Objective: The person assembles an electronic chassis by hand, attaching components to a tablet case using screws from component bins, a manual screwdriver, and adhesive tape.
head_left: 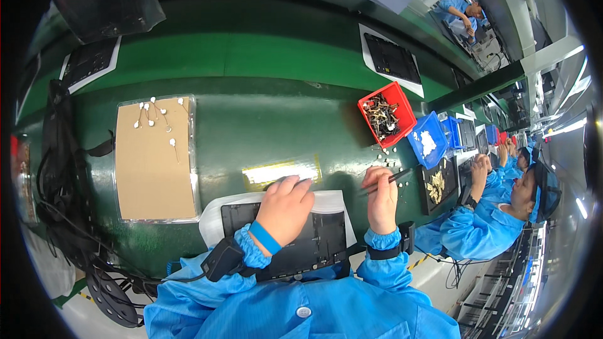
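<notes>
My right hand is closed on a pair of dark tweezers, held above the green bench near several small white bits. My left hand, with a blue wrist strap, rests over a black tablet-like housing, fingers slightly bent and a little apart; nothing shows in them. The housing lies on a white foam sheet close to my body. Just beyond my left fingertips is a yellow-edged strip of white stickers. What lies beneath my left palm is hidden.
To the left lies a brown board with several white-tipped wires. At right stand a red bin of small cabled parts, a blue bin of white pieces and a black tray. A co-worker sits at right.
</notes>
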A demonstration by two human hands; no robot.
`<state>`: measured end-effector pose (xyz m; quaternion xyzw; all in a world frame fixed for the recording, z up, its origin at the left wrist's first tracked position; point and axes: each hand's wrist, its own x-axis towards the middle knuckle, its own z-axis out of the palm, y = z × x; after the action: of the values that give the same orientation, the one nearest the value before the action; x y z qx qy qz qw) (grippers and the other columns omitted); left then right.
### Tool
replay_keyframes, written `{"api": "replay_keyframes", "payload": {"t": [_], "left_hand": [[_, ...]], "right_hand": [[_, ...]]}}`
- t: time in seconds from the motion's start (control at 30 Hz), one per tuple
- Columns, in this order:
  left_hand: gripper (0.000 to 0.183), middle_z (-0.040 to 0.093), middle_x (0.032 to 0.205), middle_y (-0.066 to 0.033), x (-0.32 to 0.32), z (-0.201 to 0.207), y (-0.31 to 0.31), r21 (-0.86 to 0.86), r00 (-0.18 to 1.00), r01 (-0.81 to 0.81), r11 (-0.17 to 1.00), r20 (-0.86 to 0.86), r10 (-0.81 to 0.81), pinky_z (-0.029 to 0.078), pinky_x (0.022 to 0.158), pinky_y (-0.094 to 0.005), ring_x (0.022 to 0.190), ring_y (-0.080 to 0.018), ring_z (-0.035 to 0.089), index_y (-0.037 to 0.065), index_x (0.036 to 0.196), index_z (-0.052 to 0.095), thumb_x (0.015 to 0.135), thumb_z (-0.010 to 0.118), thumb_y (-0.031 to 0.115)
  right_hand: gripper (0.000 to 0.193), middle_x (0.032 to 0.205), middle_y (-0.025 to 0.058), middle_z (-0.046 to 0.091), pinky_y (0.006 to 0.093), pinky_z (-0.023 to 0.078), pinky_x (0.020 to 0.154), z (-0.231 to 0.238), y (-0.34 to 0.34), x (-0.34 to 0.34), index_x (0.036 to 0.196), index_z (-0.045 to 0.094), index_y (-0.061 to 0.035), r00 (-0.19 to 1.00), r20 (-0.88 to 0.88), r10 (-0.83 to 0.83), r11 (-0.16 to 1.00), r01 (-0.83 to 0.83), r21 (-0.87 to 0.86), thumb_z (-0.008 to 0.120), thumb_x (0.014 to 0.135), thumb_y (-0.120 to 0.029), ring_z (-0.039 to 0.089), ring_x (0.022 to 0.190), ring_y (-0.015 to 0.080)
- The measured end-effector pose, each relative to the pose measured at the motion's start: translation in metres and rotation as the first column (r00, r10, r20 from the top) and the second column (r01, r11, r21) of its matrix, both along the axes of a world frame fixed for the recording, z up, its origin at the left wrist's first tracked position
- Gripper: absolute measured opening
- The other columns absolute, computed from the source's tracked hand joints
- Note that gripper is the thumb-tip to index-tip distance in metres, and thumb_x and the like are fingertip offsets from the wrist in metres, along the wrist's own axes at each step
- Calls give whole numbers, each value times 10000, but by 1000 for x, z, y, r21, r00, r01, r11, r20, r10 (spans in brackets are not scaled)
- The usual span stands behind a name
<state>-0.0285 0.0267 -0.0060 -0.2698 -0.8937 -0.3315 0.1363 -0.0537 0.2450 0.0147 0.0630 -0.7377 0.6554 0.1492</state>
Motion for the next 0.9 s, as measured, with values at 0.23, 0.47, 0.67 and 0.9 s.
{"api": "replay_keyframes", "payload": {"t": [0.23,0.47,0.67,0.9], "left_hand": [[254,559,1144,-88,2,6,3,-118,1000,10,993,30,-6,373,951,-468,1129,-314,463,59,934,575,687,613,103],[198,574,1123,-87,-1,7,1,-106,999,0,994,38,4,389,935,-476,1105,-312,485,46,909,582,722,588,109],[175,585,1113,-75,-1,8,1,-108,998,-7,994,64,14,394,935,-466,1097,-299,498,51,902,593,742,571,118],[169,586,1110,-59,0,9,1,-119,997,-14,993,76,23,390,936,-457,1103,-281,494,58,896,596,742,573,122]], "right_hand": [[38,924,64,542,239,503,672,-2,-29,-9,897,515,-11,932,297,208,973,-168,-155,543,876,-25,593,758,134],[219,1020,144,560,293,529,793,-21,-33,-6,922,480,21,908,360,214,974,-171,-148,613,769,106,624,891,204],[194,973,145,591,264,521,736,-24,-39,-4,838,506,16,966,228,123,991,-133,29,655,738,91,615,849,164],[169,971,178,568,304,541,745,-23,-38,-2,830,493,27,971,208,114,978,-147,151,628,757,98,633,831,216]]}}
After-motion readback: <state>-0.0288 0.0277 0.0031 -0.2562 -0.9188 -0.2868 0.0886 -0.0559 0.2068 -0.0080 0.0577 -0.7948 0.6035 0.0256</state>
